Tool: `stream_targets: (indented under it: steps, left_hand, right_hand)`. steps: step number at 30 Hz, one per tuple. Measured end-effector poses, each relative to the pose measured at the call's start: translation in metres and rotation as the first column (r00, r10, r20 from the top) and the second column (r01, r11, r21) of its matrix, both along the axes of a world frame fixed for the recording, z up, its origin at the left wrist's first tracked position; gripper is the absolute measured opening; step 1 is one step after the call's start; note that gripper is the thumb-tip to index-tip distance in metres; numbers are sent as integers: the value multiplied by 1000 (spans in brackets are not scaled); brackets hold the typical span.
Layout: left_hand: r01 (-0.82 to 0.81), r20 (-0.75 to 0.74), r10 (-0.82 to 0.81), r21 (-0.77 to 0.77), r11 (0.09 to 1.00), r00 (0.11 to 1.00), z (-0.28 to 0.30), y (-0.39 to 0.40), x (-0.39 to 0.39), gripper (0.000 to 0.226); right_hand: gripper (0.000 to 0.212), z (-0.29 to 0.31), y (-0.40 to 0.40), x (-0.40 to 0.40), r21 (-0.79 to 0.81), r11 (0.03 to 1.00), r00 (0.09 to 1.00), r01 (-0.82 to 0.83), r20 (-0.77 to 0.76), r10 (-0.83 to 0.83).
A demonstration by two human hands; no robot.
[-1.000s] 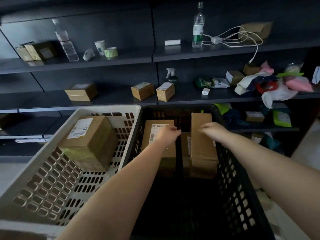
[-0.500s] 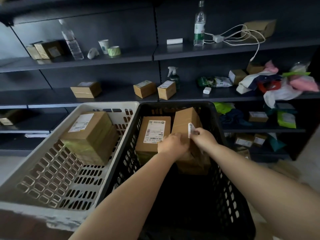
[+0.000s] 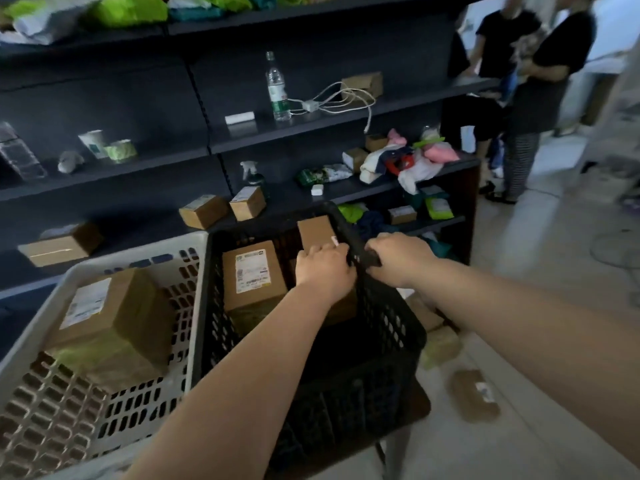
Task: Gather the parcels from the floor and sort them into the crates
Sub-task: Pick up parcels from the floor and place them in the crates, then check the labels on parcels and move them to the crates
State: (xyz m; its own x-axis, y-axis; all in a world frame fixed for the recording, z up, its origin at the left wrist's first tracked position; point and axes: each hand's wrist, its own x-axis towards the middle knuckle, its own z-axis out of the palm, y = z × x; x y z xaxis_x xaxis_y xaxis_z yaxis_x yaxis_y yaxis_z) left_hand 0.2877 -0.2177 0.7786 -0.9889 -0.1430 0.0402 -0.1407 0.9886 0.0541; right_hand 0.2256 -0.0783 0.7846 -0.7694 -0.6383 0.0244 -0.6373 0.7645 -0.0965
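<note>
Left hand: the left hand (image 3: pixel 323 270) is down inside the black crate (image 3: pixel 391 327), curled against the tall upright parcel (image 3: pixel 317 232) at the far right corner; it looks closed on the box's near edge, though the fingertips are hidden, so I can't tell how firmly it holds.
Right hand: the right hand (image 3: pixel 401 256) lies over the crate's right rim, fingers wrapped down on the black edge. My guess is that it steadies the crate while the other hand seats the box.
Why upright: the tall parcel stands on end, leaning against the far wall beside the flat labelled parcel (image 3: pixel 252 273), probably to save room for more.
Other crate: the white crate (image 3: pixel 114 258) sits touching the black one on its left and holds one large taped parcel (image 3: pixel 114 323), label up.
Still to gather: a brown parcel (image 3: pixel 474 394) lies on the floor to the right of the black crate, with a couple more (image 3: pixel 440 344) close against the crate's right side. The job looks partly done.
Floor: pale and smooth, and blurred in this view.
Room: dim, with dark shelving (image 3: pixel 194 157) along the far wall carrying small boxes, a water bottle (image 3: pixel 277 88), a white cable and bagged goods; two people (image 3: pixel 533 81) in dark tops stand at the far right.
</note>
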Motion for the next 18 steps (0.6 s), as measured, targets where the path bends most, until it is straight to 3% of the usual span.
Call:
stream_targets:
  steps: [5, 12, 18]
  left_hand:
    - [56, -102, -57, -14, 998, 993, 3, 37, 20, 42]
    - [210, -65, -216, -85, 974, 974, 7, 94, 19, 47]
    - [201, -37, -210, -169, 965, 977, 1, 150, -9, 47]
  right_hand:
    - [35, 7, 36, 38, 97, 993, 993, 68, -105, -58]
    - [42, 2, 99, 44, 168, 976, 979, 141, -168, -113]
    - [48, -7, 155, 3, 197, 968, 974, 155, -195, -116]
